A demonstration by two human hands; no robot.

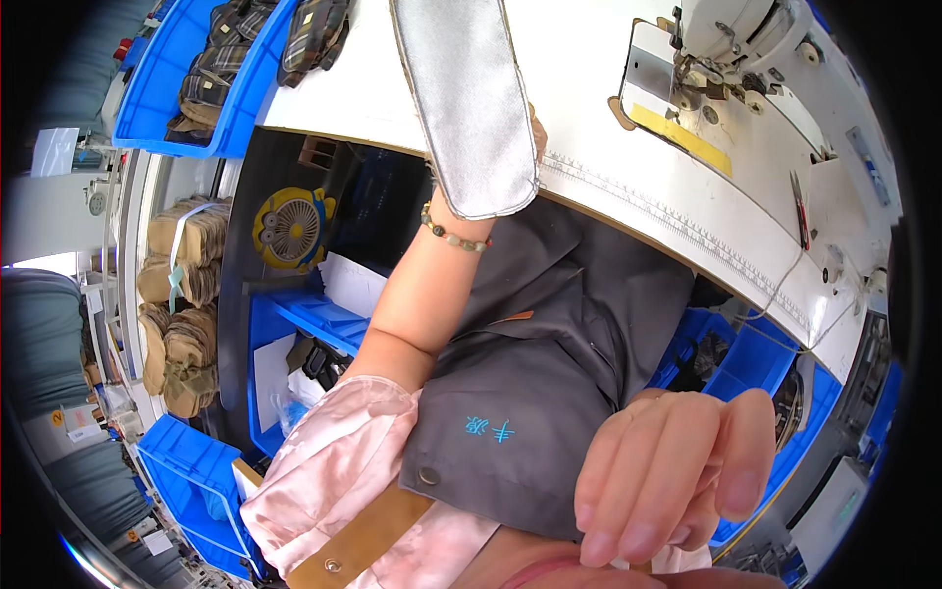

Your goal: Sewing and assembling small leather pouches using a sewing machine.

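Here my left hand (535,137), mostly hidden beneath it, so I cannot tell its closure, meets the silver quilted fabric piece (469,98) at the sewing table (608,196) front edge; light, limp and probably slippery, best pinched by its bound rim, while my right hand (667,471) hovers half-curled, empty, below that table.
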